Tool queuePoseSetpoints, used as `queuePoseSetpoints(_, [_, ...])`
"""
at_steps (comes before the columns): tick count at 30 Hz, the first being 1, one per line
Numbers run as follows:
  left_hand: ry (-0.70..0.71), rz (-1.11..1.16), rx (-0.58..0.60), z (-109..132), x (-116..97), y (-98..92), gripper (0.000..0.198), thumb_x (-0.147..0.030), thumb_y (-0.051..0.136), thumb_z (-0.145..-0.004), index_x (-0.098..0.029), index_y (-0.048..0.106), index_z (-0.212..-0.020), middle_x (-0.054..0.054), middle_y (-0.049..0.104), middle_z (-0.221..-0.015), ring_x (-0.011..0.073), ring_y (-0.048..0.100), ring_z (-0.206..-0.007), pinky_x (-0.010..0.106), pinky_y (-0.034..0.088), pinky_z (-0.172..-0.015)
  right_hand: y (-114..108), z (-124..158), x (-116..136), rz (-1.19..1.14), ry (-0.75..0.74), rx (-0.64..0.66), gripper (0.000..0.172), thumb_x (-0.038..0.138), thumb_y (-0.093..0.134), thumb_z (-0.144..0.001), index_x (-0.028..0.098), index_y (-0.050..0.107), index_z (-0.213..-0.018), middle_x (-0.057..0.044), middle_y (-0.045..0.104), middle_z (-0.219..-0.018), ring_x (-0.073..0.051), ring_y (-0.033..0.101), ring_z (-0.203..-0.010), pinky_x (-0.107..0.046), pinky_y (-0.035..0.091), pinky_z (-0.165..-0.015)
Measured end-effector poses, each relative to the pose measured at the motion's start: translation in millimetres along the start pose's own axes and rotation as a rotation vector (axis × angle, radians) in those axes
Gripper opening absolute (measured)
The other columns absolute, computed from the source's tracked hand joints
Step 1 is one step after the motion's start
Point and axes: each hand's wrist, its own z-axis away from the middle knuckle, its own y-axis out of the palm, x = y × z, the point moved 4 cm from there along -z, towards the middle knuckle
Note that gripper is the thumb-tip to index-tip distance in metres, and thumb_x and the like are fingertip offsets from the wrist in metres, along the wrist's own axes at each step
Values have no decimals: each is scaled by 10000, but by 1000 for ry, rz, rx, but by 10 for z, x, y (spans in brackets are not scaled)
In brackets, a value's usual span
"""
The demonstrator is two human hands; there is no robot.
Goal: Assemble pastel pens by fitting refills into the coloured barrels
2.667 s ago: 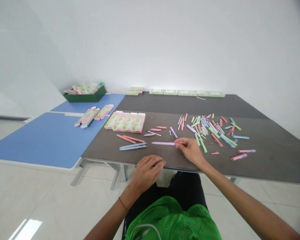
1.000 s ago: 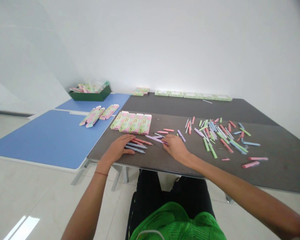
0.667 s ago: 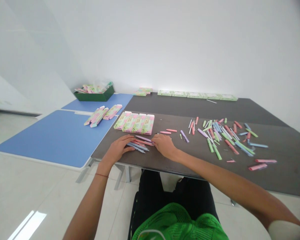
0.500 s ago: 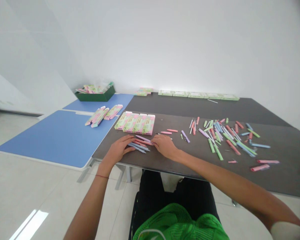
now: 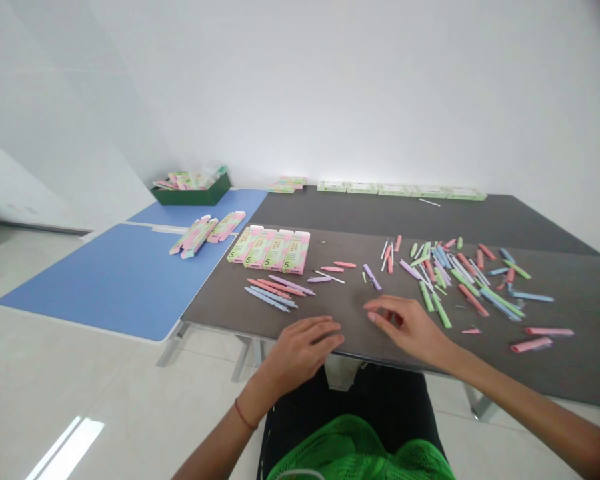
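Note:
My left hand rests at the near edge of the dark table, holding nothing, below a group of pink, lilac and pale blue pens. My right hand hovers to the right with its fingers apart and empty, nearest a loose scatter of pastel pen parts. Behind the pens stands a tight row of several pink and green boxes marked with a 5. Short pink caps and a lilac pen lie between the row and the scatter.
The dark table joins a blue table on the left, which holds several unfolded pink-green boxes. A dark green tray of boxes stands beyond it. Flat green boxes line the far dark table.
Both hands have let go of the pens and drawn back toward the near table edge. The pens now lie apart from my hands, and the view has shifted slightly.

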Motion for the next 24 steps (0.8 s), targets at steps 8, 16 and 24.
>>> queuePoseSetpoints(8, [91,55,114,-519,-217,528,307,-277,541,-1052,-197,643,-1329,59,644,-1452,192,492,-1463,373,418,-1249,-170,775,-392,-128,152,96,337,249,317,-1014,223,426,-696,24,429,-637,-159,468,-597,-308,340,-607])
queuePoseSetpoints(16, [41,132,162,-519,-215,638,332,-225,477,-1067,-166,640,-1351,59,641,-1468,168,538,-1426,360,405,-1259,23,1072,-652,-186,109,-68,334,266,316,-1003,227,355,-674,32,348,-613,-157,393,-567,-333,263,-620])
queuePoseSetpoints(24, [10,150,151,-524,-223,598,336,-175,496,-1040,-172,643,-1342,54,658,-1448,172,559,-1410,384,422,-1252,43,1085,-605,-226,80,-101,345,259,315,-1030,224,358,-689,35,342,-624,-149,390,-569,-327,262,-625])
